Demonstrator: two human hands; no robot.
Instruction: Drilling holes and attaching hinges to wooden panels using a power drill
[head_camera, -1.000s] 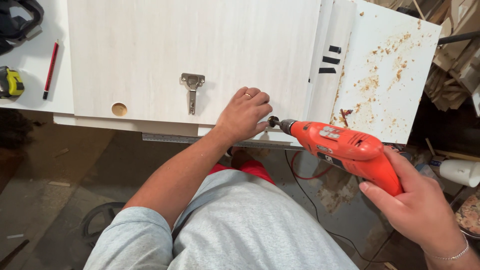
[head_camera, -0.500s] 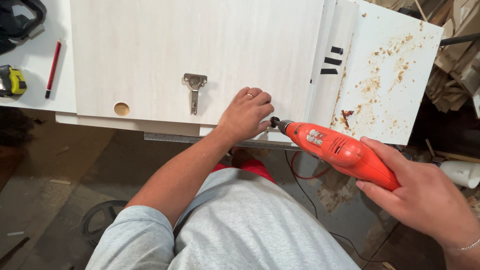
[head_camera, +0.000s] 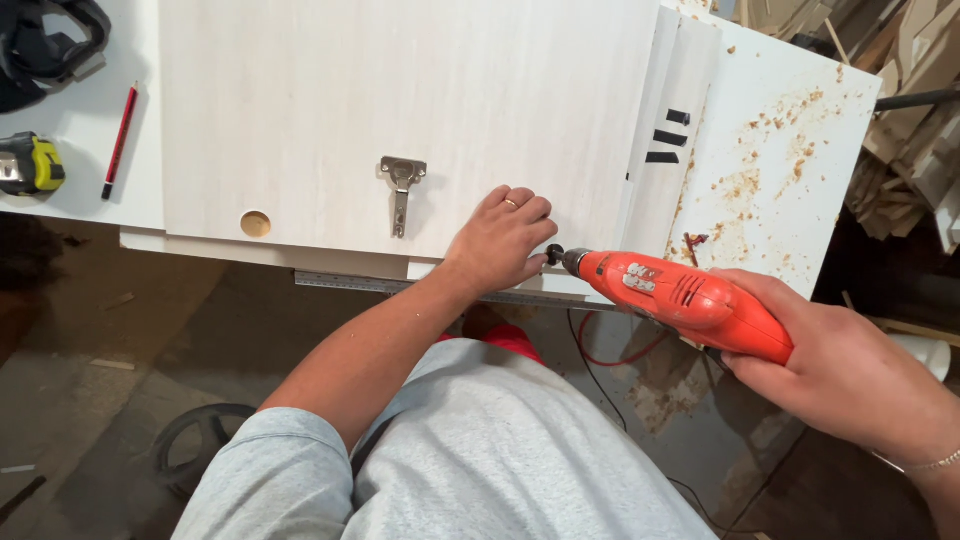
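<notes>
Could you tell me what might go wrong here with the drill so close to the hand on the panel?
The left hand rests on the pale panel right beside the tip of the orange drill, so a slip could catch the fingers. The right hand holds the drill alone, at an angle, so it may wander. The red cord hanging below could snag.

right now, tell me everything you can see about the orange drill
The orange drill is a corded power tool with a glossy plastic body, vent slots on its side and a dark metal chuck at the nose. The right hand grips its rear handle, holding it nearly level, tilted slightly, with the nose pointing left. The chuck sits at the near edge of the pale wood panel, right beside the fingers of the left hand, which rests on the panel. The bit itself is hidden. A thin cord trails below.
</notes>
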